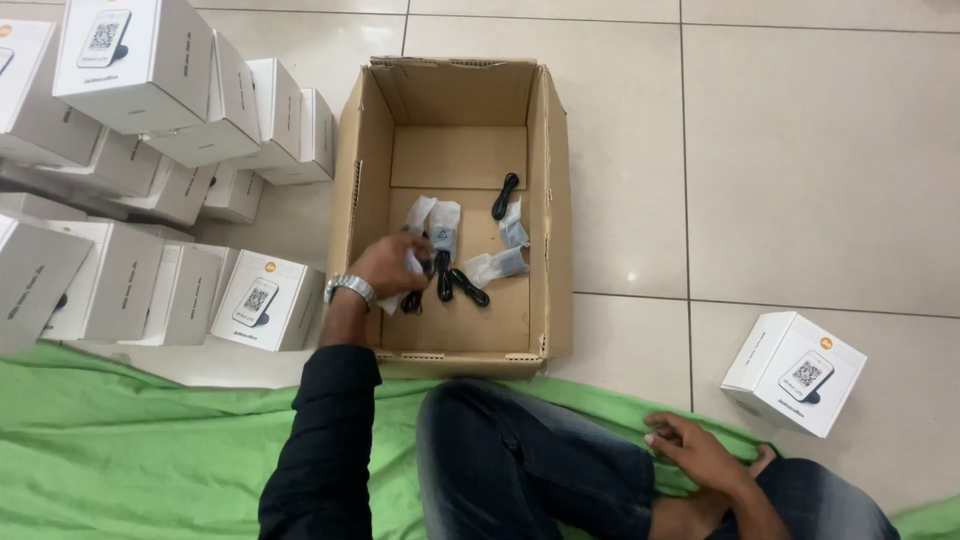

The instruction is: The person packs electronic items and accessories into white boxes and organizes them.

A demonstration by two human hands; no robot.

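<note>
Dark-trousered knees and a green cloth point(120, 450) fill the foreground as a seated person works from the tiled floor point(800, 150). Reaching out in a dark sleeve, with a metal wristwatch point(349, 288) on the wrist, the left hand point(388, 264) dips into an open cardboard carton point(549, 200), its fingers point(412, 243) curled around a small white packet point(409, 262) at the edge of a loose pile of bagged black cables point(455, 270) on the carton's bottom. The right hand point(695, 452) rests on the person's leg near the cloth, fingers loosely bent and holding nothing.

Stacks of white product boxes point(130, 70) stand to the left of the carton, one white box point(265, 300) just beside it, and a single white box point(795, 372) sits well apart on the right.

The cables lie tangled and overlapping, so lifting one packet could, by the look of it, drag a neighbour up with it and spill it back or over the carton wall. The slick wrapping may also slip from a light grip.
</note>
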